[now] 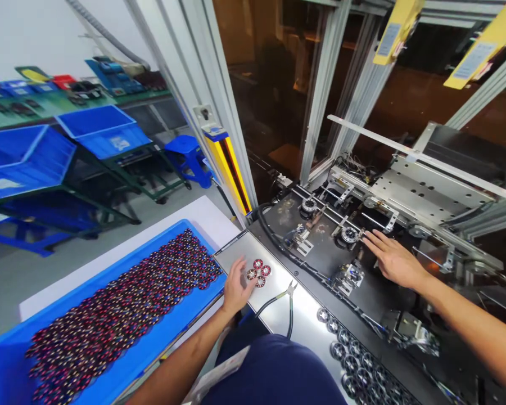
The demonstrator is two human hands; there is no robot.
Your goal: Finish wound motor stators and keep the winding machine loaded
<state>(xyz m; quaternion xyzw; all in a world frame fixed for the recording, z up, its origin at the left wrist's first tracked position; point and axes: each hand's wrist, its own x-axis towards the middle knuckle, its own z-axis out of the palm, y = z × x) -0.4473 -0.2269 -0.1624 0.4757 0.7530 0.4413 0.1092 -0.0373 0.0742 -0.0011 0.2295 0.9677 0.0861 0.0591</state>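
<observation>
My left hand (236, 287) rests by a small cluster of several round red-and-silver parts (258, 272) on the metal shelf (312, 306). Its fingers are apart, and the thumb is beside the nearest parts. Over the machine bed, my right hand (390, 259) reaches out with fingers spread, the fingertips close to a round part in a fixture (349, 235). Whether they touch it I cannot tell. Another round part (309, 207) sits in a fixture farther left. Pliers (290, 292) lie with jaws parted on the shelf.
A blue tray (185, 224) full of round parts stands at the left. Dark round parts (365, 363) cover the shelf at lower right. Cables (290, 256) run along the machine's front. A yellow light guard (229, 171) stands upright beside the frame post. Blue bins (105, 132) are behind.
</observation>
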